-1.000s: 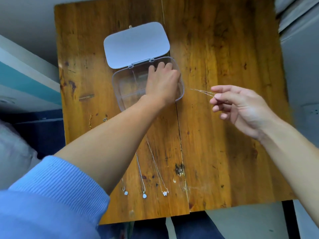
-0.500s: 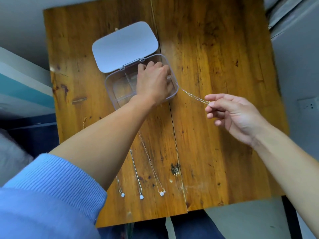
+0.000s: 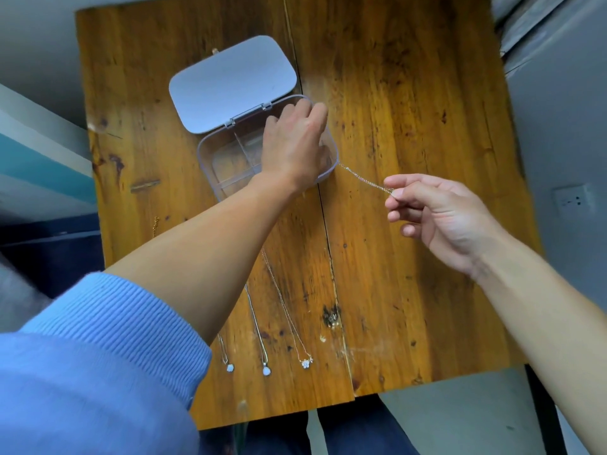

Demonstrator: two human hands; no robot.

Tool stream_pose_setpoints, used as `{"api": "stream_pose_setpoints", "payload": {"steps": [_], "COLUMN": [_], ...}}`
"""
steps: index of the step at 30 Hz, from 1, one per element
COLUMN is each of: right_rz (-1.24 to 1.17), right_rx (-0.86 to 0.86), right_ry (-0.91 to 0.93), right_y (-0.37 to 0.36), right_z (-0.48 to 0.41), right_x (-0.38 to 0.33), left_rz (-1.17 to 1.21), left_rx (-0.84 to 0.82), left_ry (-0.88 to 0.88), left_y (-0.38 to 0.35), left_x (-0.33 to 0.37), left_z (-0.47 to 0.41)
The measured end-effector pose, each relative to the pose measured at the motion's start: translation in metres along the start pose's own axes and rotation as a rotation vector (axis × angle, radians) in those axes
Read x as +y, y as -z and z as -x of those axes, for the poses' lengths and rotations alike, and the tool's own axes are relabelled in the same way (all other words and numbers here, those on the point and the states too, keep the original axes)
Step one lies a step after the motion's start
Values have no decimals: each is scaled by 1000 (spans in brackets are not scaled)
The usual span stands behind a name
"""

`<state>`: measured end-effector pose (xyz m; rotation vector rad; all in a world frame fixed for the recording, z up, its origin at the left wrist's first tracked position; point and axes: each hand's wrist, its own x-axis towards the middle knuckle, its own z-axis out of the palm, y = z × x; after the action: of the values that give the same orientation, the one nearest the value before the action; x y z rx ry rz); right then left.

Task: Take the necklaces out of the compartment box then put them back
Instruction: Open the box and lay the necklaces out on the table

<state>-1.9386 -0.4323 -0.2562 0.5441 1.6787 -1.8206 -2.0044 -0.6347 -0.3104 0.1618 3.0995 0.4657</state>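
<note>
A clear compartment box [image 3: 230, 162] sits open on the wooden table [image 3: 410, 126], its pale lid [image 3: 233, 82] folded back. My left hand [image 3: 294, 146] reaches down into the box's right-hand side, fingers curled; what they hold is hidden. A thin gold necklace chain [image 3: 361, 178] runs taut from the box's right edge to my right hand [image 3: 437, 215], which pinches its end between thumb and forefinger. Three necklaces lie stretched out near the table's front: one with a pale drop pendant [image 3: 230, 367], another drop pendant [image 3: 266, 370], and a flower pendant [image 3: 306, 362].
A short gold chain piece [image 3: 154, 223] lies near the table's left edge. The table's front edge is close to my legs [image 3: 345, 431]. Grey floor lies right of the table, a blue and white wall to the left.
My right hand has drawn the gold chain out to the right and toward me, so more chain shows. My left hand stayed in the box, shifting slightly toward its right side.
</note>
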Motion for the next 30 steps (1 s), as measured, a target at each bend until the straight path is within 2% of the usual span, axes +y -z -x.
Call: {"api": "stream_pose_setpoints", "payload": {"steps": [4, 10, 14, 16, 19, 22, 25, 30], "right_rz": [-43, -197, -250, -266, -222, -58, 108, 218], "right_rx": [-12, 20, 68, 93, 147, 220, 224, 170], "right_ry": [34, 19, -5, -5, 4, -24, -96, -237], "right_y": [3, 10, 13, 16, 23, 30, 27, 5], "right_z": [5, 8, 7, 6, 6, 8, 15, 39], "right_x": [-5, -11, -13, -12, -7, 8, 31, 74], "left_rz": [22, 247, 238, 285, 490, 656, 801, 1320], "left_rx": [33, -133, -144, -142, -156, -221, -336, -488], "left_ry": [-116, -201, -239, -174, -23, 85, 167, 417], "left_y": [2, 8, 7, 8, 21, 45, 67, 80], "left_x": [4, 12, 7, 2, -2, -9, -20, -46], "left_z": [8, 25, 36, 38, 39, 47, 64, 92]}}
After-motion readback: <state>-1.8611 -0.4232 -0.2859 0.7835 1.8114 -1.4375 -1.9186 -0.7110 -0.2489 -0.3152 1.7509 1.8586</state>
